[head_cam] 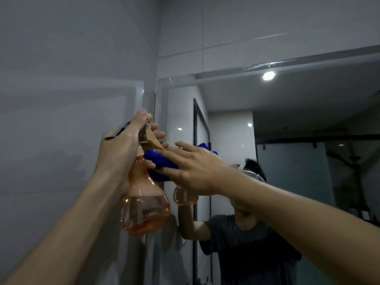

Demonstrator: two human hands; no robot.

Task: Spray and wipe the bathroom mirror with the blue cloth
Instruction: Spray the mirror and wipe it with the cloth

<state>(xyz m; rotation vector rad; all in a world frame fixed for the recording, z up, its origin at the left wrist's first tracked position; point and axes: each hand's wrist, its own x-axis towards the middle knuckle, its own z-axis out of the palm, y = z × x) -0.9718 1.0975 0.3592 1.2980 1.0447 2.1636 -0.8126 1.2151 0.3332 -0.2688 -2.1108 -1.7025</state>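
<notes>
left hand [121, 149] grips spray bottle [145, 204]; right hand [197, 171] presses blue cloth [159, 163].

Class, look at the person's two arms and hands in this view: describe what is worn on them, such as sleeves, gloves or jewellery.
Both forearms are bare as far as the frame shows: no sleeves, gloves, watch or bracelet. The left hand and right hand show no rings. In the mirror, the reflection wears a dark short-sleeved T-shirt.
</notes>
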